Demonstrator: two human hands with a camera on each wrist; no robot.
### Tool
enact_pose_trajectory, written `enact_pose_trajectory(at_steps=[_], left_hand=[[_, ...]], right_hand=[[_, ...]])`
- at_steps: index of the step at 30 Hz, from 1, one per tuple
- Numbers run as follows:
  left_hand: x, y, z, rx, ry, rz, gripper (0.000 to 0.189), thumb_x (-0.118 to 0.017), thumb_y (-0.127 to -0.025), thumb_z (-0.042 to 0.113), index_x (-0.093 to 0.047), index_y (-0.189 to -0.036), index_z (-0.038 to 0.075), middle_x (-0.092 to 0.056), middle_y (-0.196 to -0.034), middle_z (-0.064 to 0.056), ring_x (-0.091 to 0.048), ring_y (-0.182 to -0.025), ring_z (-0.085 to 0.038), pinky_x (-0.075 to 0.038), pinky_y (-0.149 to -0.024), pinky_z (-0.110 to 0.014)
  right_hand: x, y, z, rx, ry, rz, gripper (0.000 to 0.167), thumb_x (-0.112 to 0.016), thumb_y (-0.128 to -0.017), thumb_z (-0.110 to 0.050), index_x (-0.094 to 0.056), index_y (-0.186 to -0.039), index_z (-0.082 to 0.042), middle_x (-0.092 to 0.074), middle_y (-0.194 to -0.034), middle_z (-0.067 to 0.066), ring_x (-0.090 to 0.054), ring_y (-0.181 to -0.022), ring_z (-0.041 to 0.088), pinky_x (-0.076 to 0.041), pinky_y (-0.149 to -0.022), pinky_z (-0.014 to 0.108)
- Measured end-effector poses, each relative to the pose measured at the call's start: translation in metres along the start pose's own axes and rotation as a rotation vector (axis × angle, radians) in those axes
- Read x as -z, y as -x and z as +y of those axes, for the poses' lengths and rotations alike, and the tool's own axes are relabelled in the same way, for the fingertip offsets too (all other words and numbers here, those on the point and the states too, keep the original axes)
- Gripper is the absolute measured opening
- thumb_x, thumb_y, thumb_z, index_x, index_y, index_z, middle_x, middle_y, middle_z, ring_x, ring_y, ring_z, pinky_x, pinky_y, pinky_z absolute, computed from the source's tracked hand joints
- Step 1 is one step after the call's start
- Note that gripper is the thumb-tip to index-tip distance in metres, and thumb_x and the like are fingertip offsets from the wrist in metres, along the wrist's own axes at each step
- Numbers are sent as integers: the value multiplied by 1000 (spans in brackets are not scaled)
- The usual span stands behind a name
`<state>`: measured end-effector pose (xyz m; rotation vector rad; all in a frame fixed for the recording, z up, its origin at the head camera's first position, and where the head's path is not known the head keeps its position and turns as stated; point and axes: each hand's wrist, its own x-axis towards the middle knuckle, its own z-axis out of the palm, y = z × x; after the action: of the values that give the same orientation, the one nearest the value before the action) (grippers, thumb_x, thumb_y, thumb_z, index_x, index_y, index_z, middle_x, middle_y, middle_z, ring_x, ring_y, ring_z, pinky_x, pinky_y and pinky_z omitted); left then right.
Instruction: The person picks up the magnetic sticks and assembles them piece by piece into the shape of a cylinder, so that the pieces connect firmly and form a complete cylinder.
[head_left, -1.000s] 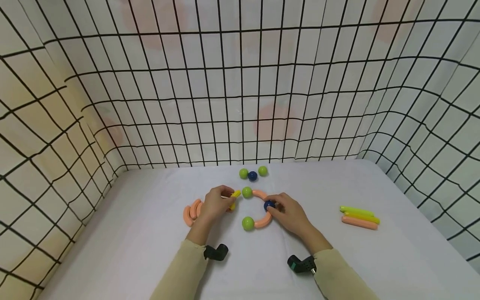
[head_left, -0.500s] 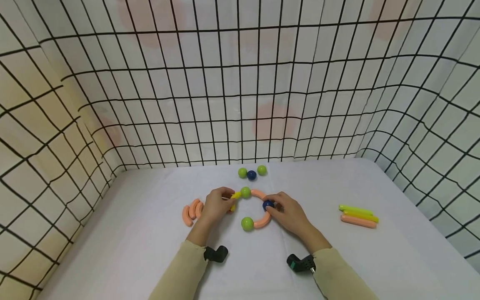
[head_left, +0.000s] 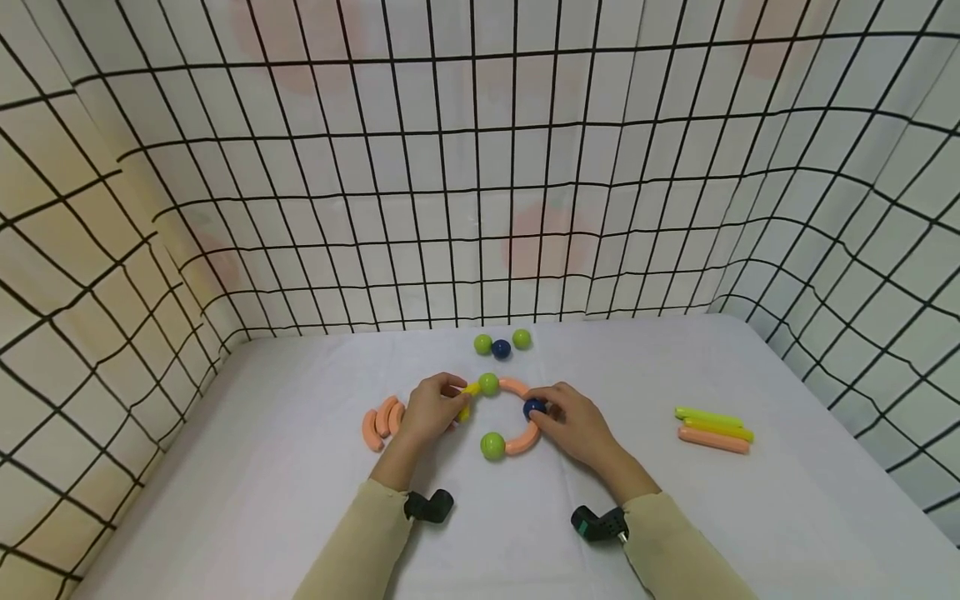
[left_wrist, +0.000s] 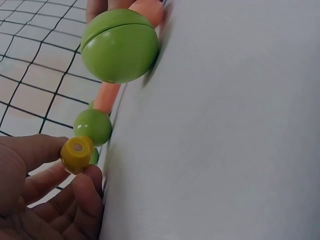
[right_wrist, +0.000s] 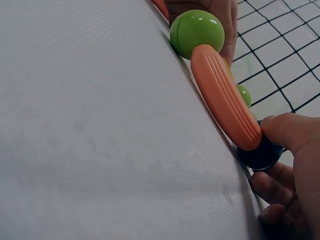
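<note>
My left hand (head_left: 433, 407) pinches a yellow curved rod (head_left: 465, 412) between thumb and fingers. One end of that rod meets the far green ball (head_left: 489, 383). An orange curved rod (head_left: 513, 386) runs from this ball to a dark blue ball (head_left: 533, 407), gripped by the thumb and fingers of my right hand (head_left: 576, 427). From the blue ball a second orange rod, ribbed on its side (right_wrist: 225, 97), leads to the near green ball (head_left: 492, 446). In the left wrist view the yellow rod's near end (left_wrist: 77, 147) faces the camera, apart from the near green ball.
Several orange curved rods (head_left: 372, 431) lie left of my left hand. Behind the ring sit two green balls (head_left: 521, 338) with a blue ball (head_left: 501, 349) between them. Straight green, yellow and orange rods (head_left: 713, 441) lie at the right. Black netting (head_left: 495, 183) encloses the white table.
The yellow rod in my left hand had a small gap to the far green ball a second ago; now its end meets that ball. My right hand keeps its hold on the blue ball.
</note>
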<state>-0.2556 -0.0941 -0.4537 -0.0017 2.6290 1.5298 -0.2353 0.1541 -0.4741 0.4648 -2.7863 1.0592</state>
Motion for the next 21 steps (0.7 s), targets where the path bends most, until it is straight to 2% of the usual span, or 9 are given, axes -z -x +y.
enact_pose_trajectory(at_steps=[5, 9, 11, 15, 21], left_hand=[[1, 0, -1, 6, 12, -12, 30, -67, -94, 21, -65, -122, 8, -67, -106, -10, -58, -58, -11, -48, -50, -20], [1, 0, -3, 0, 21, -14, 30, -67, -94, 20, -65, -121, 8, -68, -105, -11, -57, -57, -11, -48, -50, -20], [1, 0, -3, -1, 22, -13, 30, -67, -94, 20, -65, -121, 8, -68, -105, -10, -57, -57, -11, -48, -50, -20], [1, -1, -4, 1, 13, -12, 29, -68, -94, 21, -65, -121, 9, -67, -103, -9, -57, -57, -11, -47, -49, -20], [1, -1, -2, 7, 11, -15, 29, -67, -94, 22, -66, -119, 9, -67, -103, -9, -57, -57, -11, -47, -49, -20]], right_hand=[[2, -1, -2, -9, 23, -20, 28, -70, -93, -27, -69, -121, -28, -58, -112, -2, -52, -84, 12, -43, -70, 27], [9, -1, -8, 35, 38, -21, 28, -72, -92, -28, -70, -120, -29, -55, -119, -5, -49, -79, 10, -42, -64, 25], [12, -1, -11, 77, 17, -42, 26, -74, -91, -25, -72, -117, -27, -58, -116, -6, -49, -76, 9, -42, -63, 24], [17, -1, -16, 160, 0, -144, 24, -76, -89, -25, -74, -113, -23, -66, -102, -9, -51, -72, 5, -45, -65, 21], [16, 0, -20, 191, 41, -279, 29, -78, -84, -41, -74, -109, -28, -66, -87, -19, -53, -72, 2, -45, -67, 21]])
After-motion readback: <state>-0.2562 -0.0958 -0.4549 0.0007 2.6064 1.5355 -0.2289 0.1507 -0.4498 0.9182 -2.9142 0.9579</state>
